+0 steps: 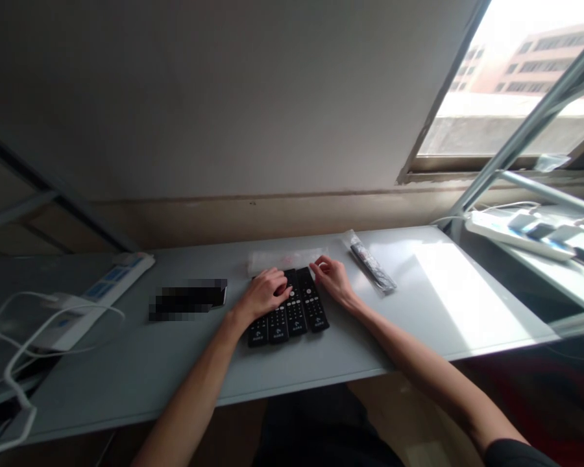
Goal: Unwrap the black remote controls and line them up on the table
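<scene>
Your left hand lies palm down across the upper ends of the remotes, its fingers loosely curved and reaching toward the third one; you can't tell from this view whether it is gripping any of them. Your right hand is half-curled in a narrow arch, with its fingertips at the top end of the rightmost remote; no firm hold shows there either.

You have four black remote controls side by side and touching on the grey desk, between your hands. Their long axes run front to back, with the button ends pointing toward the wall and fanning slightly.

A fifth black remote in a clear plastic bag lies diagonally to the right. Behind your hands is a flat translucent packet. To the left are a blurred phone and a white power strip.
</scene>
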`<move>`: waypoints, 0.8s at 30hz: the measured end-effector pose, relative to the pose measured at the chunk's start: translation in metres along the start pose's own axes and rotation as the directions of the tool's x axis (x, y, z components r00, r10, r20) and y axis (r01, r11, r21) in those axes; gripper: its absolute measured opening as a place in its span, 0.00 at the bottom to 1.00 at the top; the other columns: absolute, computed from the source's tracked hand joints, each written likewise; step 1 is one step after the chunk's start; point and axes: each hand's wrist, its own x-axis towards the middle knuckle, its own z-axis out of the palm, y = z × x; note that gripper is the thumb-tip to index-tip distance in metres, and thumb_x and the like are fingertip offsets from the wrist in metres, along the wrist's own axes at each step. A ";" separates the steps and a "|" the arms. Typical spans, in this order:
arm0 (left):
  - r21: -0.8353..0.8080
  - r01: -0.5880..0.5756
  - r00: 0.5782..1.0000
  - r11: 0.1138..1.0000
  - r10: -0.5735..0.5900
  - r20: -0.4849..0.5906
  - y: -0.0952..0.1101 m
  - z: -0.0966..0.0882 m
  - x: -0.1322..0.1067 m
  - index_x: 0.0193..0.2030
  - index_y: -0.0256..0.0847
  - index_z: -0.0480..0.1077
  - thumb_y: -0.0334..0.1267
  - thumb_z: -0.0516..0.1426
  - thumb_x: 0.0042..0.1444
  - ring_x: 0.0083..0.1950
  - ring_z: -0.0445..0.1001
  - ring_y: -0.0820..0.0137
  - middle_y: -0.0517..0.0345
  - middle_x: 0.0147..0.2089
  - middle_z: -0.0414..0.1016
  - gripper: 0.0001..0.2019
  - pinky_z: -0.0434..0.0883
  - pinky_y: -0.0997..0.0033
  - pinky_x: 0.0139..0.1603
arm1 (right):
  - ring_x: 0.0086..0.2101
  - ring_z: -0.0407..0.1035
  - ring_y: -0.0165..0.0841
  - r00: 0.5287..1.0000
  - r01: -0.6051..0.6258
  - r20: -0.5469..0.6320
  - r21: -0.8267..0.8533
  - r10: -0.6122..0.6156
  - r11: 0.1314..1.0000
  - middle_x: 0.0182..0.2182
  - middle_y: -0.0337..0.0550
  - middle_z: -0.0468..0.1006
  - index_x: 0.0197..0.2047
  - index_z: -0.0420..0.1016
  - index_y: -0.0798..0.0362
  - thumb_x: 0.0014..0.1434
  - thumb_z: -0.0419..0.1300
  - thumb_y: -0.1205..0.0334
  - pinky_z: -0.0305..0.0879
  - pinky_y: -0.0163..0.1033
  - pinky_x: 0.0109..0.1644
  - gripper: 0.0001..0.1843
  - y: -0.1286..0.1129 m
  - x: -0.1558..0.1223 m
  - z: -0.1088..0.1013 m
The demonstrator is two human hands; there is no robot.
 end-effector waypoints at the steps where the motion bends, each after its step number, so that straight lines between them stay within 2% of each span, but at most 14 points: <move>1: 0.010 -0.010 1.000 1.000 0.010 0.000 0.002 0.000 0.000 0.27 0.43 0.62 0.37 0.56 0.69 0.39 0.66 0.64 0.57 0.33 0.71 0.17 0.62 0.63 0.44 | 0.21 0.60 0.30 1.000 0.012 0.023 -0.023 -0.011 1.000 0.19 0.36 0.72 0.30 0.68 0.50 0.67 0.57 0.42 0.55 0.34 0.27 0.22 0.000 -0.001 0.001; 6: 0.047 -0.064 0.998 0.997 0.063 0.014 0.008 0.008 0.001 0.29 0.42 0.65 0.35 0.56 0.70 0.42 0.69 0.62 0.55 0.35 0.74 0.15 0.63 0.62 0.44 | 0.21 0.55 0.28 0.993 0.081 0.098 -0.125 -0.069 0.989 0.17 0.36 0.68 0.21 0.64 0.50 0.64 0.61 0.45 0.50 0.36 0.28 0.25 -0.005 -0.009 0.011; 9: 0.032 -0.060 0.998 0.998 0.059 0.018 0.007 0.011 0.001 0.29 0.42 0.66 0.36 0.54 0.72 0.41 0.69 0.62 0.55 0.35 0.74 0.16 0.63 0.62 0.44 | 0.21 0.58 0.30 0.989 0.115 0.113 -0.177 -0.096 0.978 0.17 0.37 0.70 0.22 0.67 0.50 0.68 0.57 0.46 0.54 0.37 0.29 0.26 -0.012 -0.005 0.000; 11: -0.007 -0.034 0.999 0.999 0.035 0.008 0.006 0.010 0.001 0.29 0.42 0.66 0.38 0.53 0.73 0.39 0.68 0.63 0.55 0.33 0.73 0.18 0.63 0.63 0.44 | 0.25 0.67 0.32 0.988 0.152 0.049 -0.261 -0.144 0.953 0.25 0.41 0.78 0.30 0.75 0.50 0.70 0.55 0.47 0.61 0.37 0.33 0.21 -0.013 0.005 -0.026; 13: -0.065 0.003 1.000 0.998 -0.004 -0.013 0.004 0.009 0.001 0.27 0.42 0.64 0.38 0.52 0.74 0.37 0.67 0.65 0.56 0.31 0.72 0.19 0.63 0.64 0.43 | 0.33 0.75 0.37 0.979 0.145 -0.075 -0.382 -0.187 0.913 0.41 0.48 0.82 0.49 0.78 0.50 0.71 0.54 0.50 0.68 0.39 0.39 0.17 -0.008 0.015 -0.060; 15: -0.118 0.031 0.999 0.993 -0.034 -0.024 0.003 0.008 0.001 0.26 0.42 0.62 0.37 0.53 0.73 0.36 0.66 0.66 0.58 0.30 0.70 0.20 0.62 0.65 0.42 | 0.42 0.76 0.44 0.978 0.080 -0.108 -0.601 -0.180 0.795 0.53 0.57 0.77 0.62 0.71 0.51 0.69 0.58 0.46 0.71 0.44 0.43 0.25 0.005 0.017 -0.094; 17: -0.133 0.032 0.999 0.991 -0.035 -0.017 0.002 0.007 0.002 0.25 0.43 0.60 0.36 0.55 0.70 0.35 0.65 0.66 0.60 0.28 0.68 0.19 0.60 0.65 0.40 | 0.47 0.74 0.52 0.986 0.032 -0.080 -0.761 -0.143 0.647 0.52 0.61 0.74 0.67 0.67 0.54 0.67 0.61 0.42 0.71 0.50 0.47 0.33 0.023 0.005 -0.116; 18: -0.133 0.024 1.000 0.991 -0.024 -0.004 0.002 0.007 0.002 0.24 0.43 0.59 0.35 0.57 0.69 0.35 0.64 0.66 0.60 0.28 0.67 0.19 0.60 0.65 0.40 | 0.48 0.73 0.53 0.991 0.025 -0.061 -0.800 -0.123 0.600 0.51 0.62 0.73 0.67 0.66 0.55 0.67 0.60 0.42 0.71 0.51 0.48 0.34 0.032 -0.006 -0.122; 20: -0.139 0.006 1.000 0.990 -0.003 0.022 0.002 0.007 0.003 0.24 0.42 0.59 0.33 0.59 0.66 0.34 0.64 0.67 0.62 0.27 0.66 0.19 0.58 0.65 0.39 | 0.46 0.72 0.52 0.995 -0.009 -0.064 -0.826 -0.077 0.563 0.51 0.61 0.73 0.69 0.64 0.54 0.70 0.57 0.43 0.72 0.51 0.46 0.33 0.048 -0.030 -0.124; 24: -0.203 0.005 0.999 0.979 0.002 0.037 0.003 0.004 0.000 0.24 0.42 0.59 0.35 0.61 0.66 0.33 0.62 0.68 0.63 0.27 0.65 0.19 0.58 0.66 0.38 | 0.39 0.74 0.47 0.989 -0.121 -0.149 -0.804 0.000 0.583 0.47 0.58 0.75 0.70 0.63 0.54 0.74 0.50 0.51 0.71 0.47 0.39 0.27 0.056 -0.059 -0.113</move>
